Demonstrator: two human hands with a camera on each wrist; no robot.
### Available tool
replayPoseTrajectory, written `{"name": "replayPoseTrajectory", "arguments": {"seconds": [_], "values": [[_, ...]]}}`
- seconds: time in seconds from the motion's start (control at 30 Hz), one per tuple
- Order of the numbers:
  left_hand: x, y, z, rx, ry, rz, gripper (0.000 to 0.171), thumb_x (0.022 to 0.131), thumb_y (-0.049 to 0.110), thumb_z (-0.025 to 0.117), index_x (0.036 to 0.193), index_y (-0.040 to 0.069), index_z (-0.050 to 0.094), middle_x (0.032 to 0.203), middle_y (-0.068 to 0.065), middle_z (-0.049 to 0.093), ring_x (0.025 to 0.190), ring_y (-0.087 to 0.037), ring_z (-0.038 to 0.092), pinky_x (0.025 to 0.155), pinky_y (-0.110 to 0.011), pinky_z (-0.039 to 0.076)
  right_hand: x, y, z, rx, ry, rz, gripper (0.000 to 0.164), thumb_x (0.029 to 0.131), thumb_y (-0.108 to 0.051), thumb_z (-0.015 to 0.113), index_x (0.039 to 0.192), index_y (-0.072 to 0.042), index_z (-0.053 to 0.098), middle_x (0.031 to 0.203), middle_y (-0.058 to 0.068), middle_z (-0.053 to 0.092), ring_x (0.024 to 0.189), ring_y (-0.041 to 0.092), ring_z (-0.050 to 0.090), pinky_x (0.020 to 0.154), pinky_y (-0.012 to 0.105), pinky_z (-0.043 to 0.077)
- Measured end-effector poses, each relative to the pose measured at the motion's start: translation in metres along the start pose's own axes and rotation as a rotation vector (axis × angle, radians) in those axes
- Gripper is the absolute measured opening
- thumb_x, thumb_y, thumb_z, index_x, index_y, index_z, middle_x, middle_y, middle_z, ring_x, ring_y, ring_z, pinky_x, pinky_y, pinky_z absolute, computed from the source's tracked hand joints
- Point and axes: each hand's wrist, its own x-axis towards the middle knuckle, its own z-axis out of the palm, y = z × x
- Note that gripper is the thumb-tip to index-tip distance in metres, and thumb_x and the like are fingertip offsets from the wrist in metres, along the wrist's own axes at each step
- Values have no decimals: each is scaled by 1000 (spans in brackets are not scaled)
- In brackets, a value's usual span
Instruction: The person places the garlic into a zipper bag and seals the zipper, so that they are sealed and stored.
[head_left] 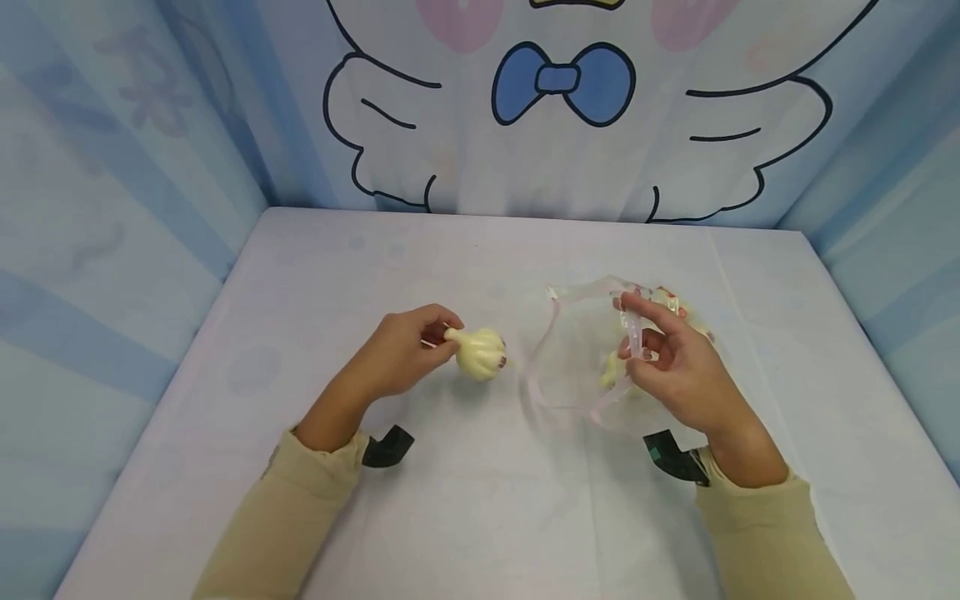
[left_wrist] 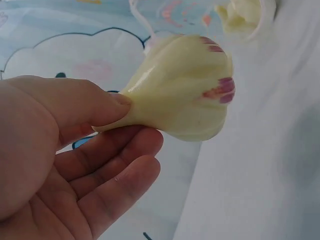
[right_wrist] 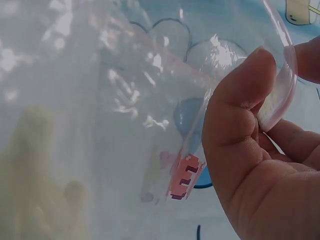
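A pale yellow garlic bulb (head_left: 481, 354), glossy and with purplish marks at its base, is pinched by its narrow stem between the thumb and fingers of my left hand (head_left: 408, 350). In the left wrist view the bulb (left_wrist: 185, 90) points away from the palm. My right hand (head_left: 678, 367) grips the pink-edged rim of a clear plastic bag (head_left: 577, 350), whose mouth gapes toward the bulb. Through the film in the right wrist view a blurred yellowish item (right_wrist: 35, 175) shows inside; its kind is unclear. The bulb is outside the bag, apart from its rim.
Both hands are over a white-covered table (head_left: 480, 517). A blue and white curtain (head_left: 480, 150) with a cartoon bow stands behind its far edge, with more curtain (head_left: 112, 208) at the sides. Dark straps (head_left: 387, 447) show at the cuffs.
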Motion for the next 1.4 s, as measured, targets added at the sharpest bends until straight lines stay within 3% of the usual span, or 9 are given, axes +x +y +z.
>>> {"name": "replayPoseTrajectory", "arguments": {"seconds": [0.23, 0.4, 0.57, 0.83, 1.1, 1.4], "values": [[-8, 25, 8, -58, 2, 151, 17, 94, 10, 71, 109, 5, 66, 100, -4, 69, 93, -17, 67, 82, -30, 56, -2, -1, 1, -32, 6, 6, 63, 88, 19, 50, 149, 9, 35, 142, 5, 43, 99, 12, 58, 76, 18, 54], [-4, 38, 29, -43, -23, 248, 14, 93, 8, 72, 105, 4, 66, 100, -4, 69, 92, -14, 66, 79, -22, 55, -1, -1, 1, -36, 4, -12, 63, 87, 20, 49, 148, 9, 36, 140, 7, 45, 99, 10, 59, 76, 18, 54], [7, 47, 51, -5, -45, 298, 14, 93, 8, 72, 104, 4, 66, 100, -4, 69, 90, -14, 65, 78, -19, 53, -3, -1, 0, -2, -3, -26, 63, 86, 22, 46, 147, 12, 35, 140, 7, 44, 94, 9, 58, 74, 17, 54], [27, 60, 73, 12, -57, 305, 15, 94, 8, 71, 107, 3, 63, 104, -7, 68, 93, -16, 68, 76, -16, 51, -4, -4, -1, 6, -11, -21, 66, 85, 22, 46, 149, 12, 32, 143, 6, 41, 94, 9, 58, 76, 17, 54], [40, 64, 90, 57, 17, 325, 12, 93, 5, 71, 101, 3, 63, 95, -8, 62, 87, -16, 66, 72, -14, 49, -5, -5, -2, -28, -10, -21, 66, 86, 21, 47, 149, 10, 33, 148, 8, 38, 100, 11, 59, 80, 18, 54], [48, 71, 103, 62, 52, 315, 8, 93, 4, 69, 99, 4, 64, 92, -6, 61, 87, -15, 62, 73, -14, 48, -4, -7, -2, -65, -23, -12, 65, 88, 19, 50, 150, 8, 34, 149, 11, 36, 104, 16, 58, 81, 18, 53]]}}
